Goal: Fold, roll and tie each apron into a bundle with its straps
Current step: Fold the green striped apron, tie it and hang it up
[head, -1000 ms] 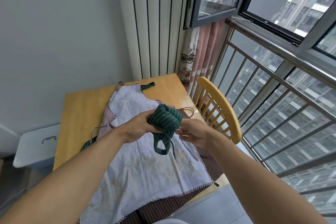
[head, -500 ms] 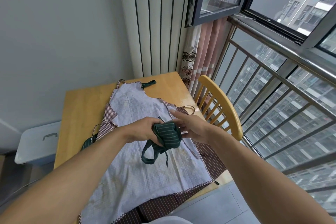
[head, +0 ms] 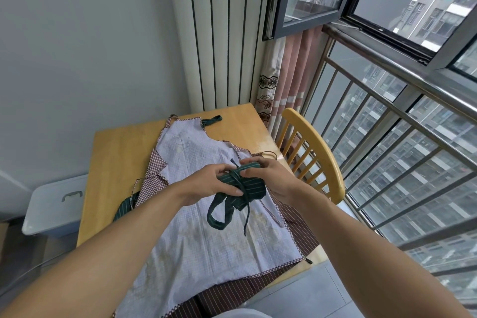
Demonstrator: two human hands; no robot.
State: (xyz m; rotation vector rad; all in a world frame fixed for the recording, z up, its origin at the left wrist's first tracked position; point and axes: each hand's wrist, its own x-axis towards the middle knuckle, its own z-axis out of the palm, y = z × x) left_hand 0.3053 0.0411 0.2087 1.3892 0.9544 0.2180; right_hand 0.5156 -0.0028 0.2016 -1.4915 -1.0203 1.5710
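A dark green striped apron, rolled into a small bundle, is held just above the table between both hands. My left hand grips its left end, thumb underneath. My right hand holds the right end, fingers curled over the top. A thin strap crosses the roll, and a strap loop and a loose strap end hang below it. Beneath lies a pale checked apron spread flat, over a maroon striped apron. Another green striped piece peeks out at the left.
The wooden table stands against a white radiator and wall. A yellow wooden chair is at the table's right side, beside a railing and window. A white lidded bin sits on the floor at the left.
The bundle has turned to lie more lengthwise between my hands, and my right hand has moved over its top right end. The strap loop hangs lower. The camera has tilted slightly.
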